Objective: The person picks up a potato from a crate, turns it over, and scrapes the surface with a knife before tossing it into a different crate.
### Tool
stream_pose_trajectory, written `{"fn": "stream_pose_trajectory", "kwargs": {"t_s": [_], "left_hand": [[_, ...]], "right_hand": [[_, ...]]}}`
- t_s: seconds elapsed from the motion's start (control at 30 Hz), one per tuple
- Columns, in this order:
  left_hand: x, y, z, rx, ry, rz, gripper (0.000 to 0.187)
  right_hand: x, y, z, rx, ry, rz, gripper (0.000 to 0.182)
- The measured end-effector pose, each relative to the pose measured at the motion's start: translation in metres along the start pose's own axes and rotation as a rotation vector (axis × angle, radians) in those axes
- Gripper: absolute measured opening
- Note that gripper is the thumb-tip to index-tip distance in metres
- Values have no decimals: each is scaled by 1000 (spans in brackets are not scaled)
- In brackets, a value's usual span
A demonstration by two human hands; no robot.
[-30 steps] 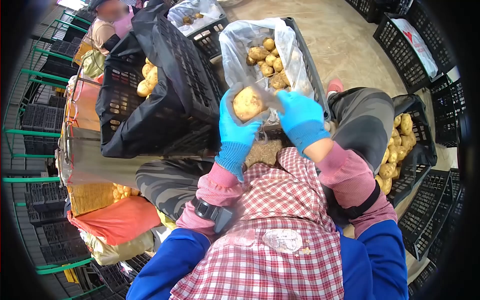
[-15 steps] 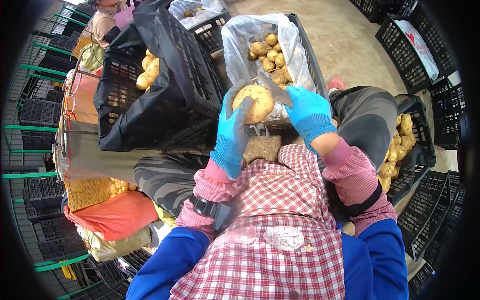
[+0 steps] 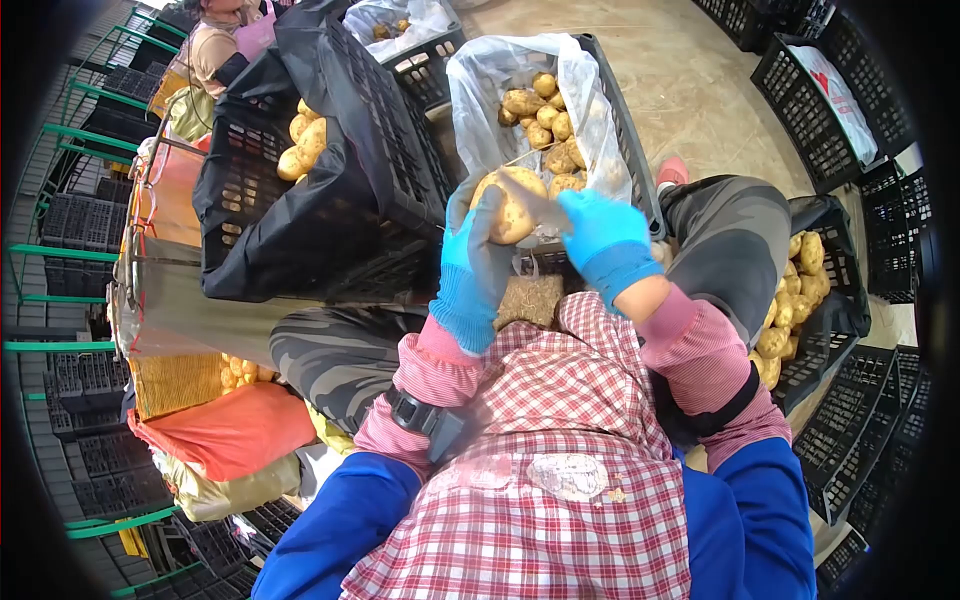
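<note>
My left hand (image 3: 474, 250), in a blue glove with grey fingers, is closed around a large pale potato (image 3: 512, 206) with small dark spots. The blue-gloved right hand (image 3: 605, 235) is just right of the potato, its fingers smeared by motion. A blurred grey shape reaches from it across the potato's face; whether this is glove fingers or a tool is unclear. Just beyond both hands, a black crate (image 3: 622, 115) lined with a clear plastic bag (image 3: 475, 100) holds several smaller potatoes (image 3: 541, 134).
To the left, a tilted black crate (image 3: 400, 130) with dark lining holds potatoes (image 3: 303, 150). At right, more potatoes (image 3: 800, 290) fill a dark-lined crate (image 3: 850, 280). A red cloth (image 3: 235, 430) lies at lower left. Another person (image 3: 215, 50) is at upper left.
My right hand has moved slightly left and down, and the grey shape now crosses the potato. The left hand still holds the potato in nearly the same place.
</note>
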State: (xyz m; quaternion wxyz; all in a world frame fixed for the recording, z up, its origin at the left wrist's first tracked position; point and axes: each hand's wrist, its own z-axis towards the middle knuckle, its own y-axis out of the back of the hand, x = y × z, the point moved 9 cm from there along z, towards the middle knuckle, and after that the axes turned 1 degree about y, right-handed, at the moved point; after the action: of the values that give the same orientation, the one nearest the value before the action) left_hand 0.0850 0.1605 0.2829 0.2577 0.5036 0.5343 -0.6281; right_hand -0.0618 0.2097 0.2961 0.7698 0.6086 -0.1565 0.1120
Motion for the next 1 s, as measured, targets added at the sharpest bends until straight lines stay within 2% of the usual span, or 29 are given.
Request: {"fn": "stream_pose_trajectory", "kwargs": {"t_s": [0.07,0.2,0.27,0.33,0.43,0.5,0.57,0.6,0.67,0.73,0.8,0.83,0.87,0.93,0.97,1.0], "left_hand": [[11,6,-2,-15,105,-167,47],[32,10,8,39,310,-463,46],[27,5,4,41,350,-457,44],[17,4,0,-8,288,-299,42],[20,9,6,-26,291,-258,38],[23,16,10,27,195,-157,35],[12,6,9,141,-26,92,33],[30,5,5,31,365,-542,49],[-20,8,-1,-35,-362,606,62],[-5,1,0,-5,-554,797,79],[-16,-7,-7,-38,-573,904,77],[-19,-10,-11,-57,-579,958,75],[-26,-10,-17,-183,-706,1095,74],[-26,-10,-18,-232,-820,1273,75],[-31,-15,-20,-253,-879,1360,75],[-35,-19,-17,-217,-749,1330,77]], "right_hand": [[-19,-3,6,-8,-93,-8,25],[10,-4,-7,22,84,-89,21],[-5,1,-1,-33,17,-51,22],[-13,9,0,-97,-28,-1,26],[10,0,-6,0,79,-41,27],[12,0,-7,1,47,-48,21],[8,0,-3,-12,-1,-73,18],[11,-4,-4,-23,9,-100,18],[16,-15,-3,-60,32,-163,16],[29,-21,-8,-23,70,-155,16],[32,-22,-7,43,88,-179,19],[26,-16,-3,9,61,-157,19],[19,-10,0,-29,30,-135,19],[10,-10,3,-95,-3,-133,20],[16,-11,1,-60,27,-153,19],[26,-13,-3,-24,58,-173,19]]}}
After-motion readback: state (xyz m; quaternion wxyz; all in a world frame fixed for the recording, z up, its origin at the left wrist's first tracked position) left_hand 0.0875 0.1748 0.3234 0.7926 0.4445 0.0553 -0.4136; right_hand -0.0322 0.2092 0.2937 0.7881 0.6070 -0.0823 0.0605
